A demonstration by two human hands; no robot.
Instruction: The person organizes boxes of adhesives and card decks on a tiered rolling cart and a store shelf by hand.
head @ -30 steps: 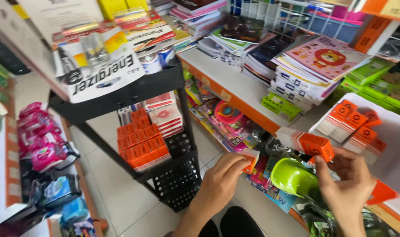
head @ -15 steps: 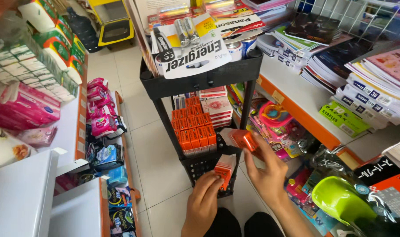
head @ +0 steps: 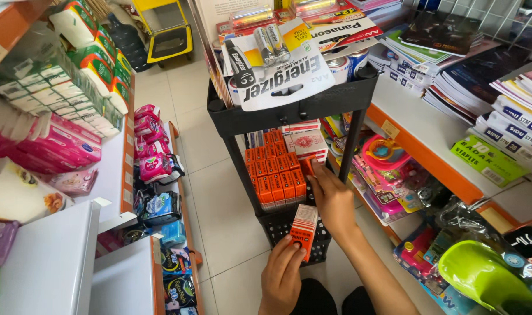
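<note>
Left hand (head: 282,279): closed around a small orange box (head: 304,231), held upright in front of the cart's lower basket, fingers wrapped on its lower half.
Right hand (head: 333,198): reaching into the middle shelf of the black cart (head: 295,111), fingers pressed to another orange box (head: 308,166) at the right end of the row; thumb side hidden, so I cannot tell whether it grips or only touches.
Row of orange boxes (head: 274,178): standing packed together on the middle shelf, just left of the right hand.
Red-and-white boxes (head: 304,140): stacked behind the orange row, on the same shelf.
Cart top: battery blister packs (head: 277,64) lying flat, overhanging the front edge.
Lower basket (head: 292,230): black mesh, directly behind the held box.
Right side: orange-edged shelf (head: 420,154) with notebooks and a green staples box (head: 490,160); toys hang under it.
Left side: shelves of tissue packs (head: 73,81) and pink packets (head: 152,146).
Floor (head: 219,198): pale tiles.
</note>
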